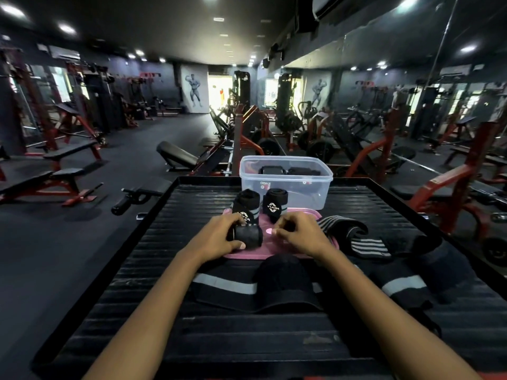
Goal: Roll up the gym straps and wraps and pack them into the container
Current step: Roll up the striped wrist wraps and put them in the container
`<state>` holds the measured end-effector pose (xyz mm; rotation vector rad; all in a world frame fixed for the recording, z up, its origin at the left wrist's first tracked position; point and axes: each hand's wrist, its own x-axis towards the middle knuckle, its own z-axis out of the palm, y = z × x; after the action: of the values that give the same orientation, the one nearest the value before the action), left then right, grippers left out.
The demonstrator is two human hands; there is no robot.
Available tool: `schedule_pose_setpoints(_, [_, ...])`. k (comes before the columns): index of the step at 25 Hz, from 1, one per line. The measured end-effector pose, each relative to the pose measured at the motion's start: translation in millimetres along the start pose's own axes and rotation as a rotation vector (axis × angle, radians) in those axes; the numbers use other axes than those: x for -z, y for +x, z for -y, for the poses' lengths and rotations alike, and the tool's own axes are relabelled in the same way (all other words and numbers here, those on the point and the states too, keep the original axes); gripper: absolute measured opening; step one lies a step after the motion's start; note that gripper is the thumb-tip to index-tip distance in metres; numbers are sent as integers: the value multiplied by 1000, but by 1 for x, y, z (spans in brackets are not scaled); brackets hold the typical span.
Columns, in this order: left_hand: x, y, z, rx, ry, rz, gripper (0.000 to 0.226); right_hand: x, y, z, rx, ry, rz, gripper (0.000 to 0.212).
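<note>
My left hand [219,237] grips a rolled black wrap [248,236] lying on the pink lid [270,250]. My right hand [297,233] hovers just right of it, fingers curled over the lid; what it pinches is too small to tell. Two rolled black wraps [247,204] [275,204] with white logos stand at the lid's far edge. Behind them sits the clear plastic container [285,185], with dark rolls inside. Unrolled black straps with grey stripes lie at the near side [233,286] and at the right [365,242].
Everything rests on a black ribbed platform [192,338] with a raised rim. More dark wraps are piled at the right [428,264]. Gym benches, red-framed machines and a mirror wall surround the platform.
</note>
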<state>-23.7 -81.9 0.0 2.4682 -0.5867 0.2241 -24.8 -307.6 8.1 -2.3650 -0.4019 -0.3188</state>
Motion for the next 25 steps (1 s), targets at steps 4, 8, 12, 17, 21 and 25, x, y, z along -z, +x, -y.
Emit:
schedule_pose_setpoints(4, [-1, -1, 1, -34, 1, 5, 50, 13, 10, -30, -137, -440, -107, 23])
schedule_pose_setpoints(8, [1, -1, 1, -37, -6, -21, 59, 16, 6, -42, -172, -551, -45, 22])
schedule_pose_setpoints(12, [4, -2, -6, -112, -44, -149, 38, 35, 5, -37, -255, -217, -116, 30])
schedule_pose_setpoints(17, [-3, 0, -45, -246, -258, -322, 24, 87, 5, -24, -238, 248, 8, 19])
schedule_pose_setpoints(21, [-22, 14, -94, -196, -452, -126, 42, 110, -8, 4, -76, 399, 185, 27])
schedule_pose_setpoints(25, [-34, 28, -128, -272, -675, -177, 62, 126, -15, 17, -13, 418, 195, 31])
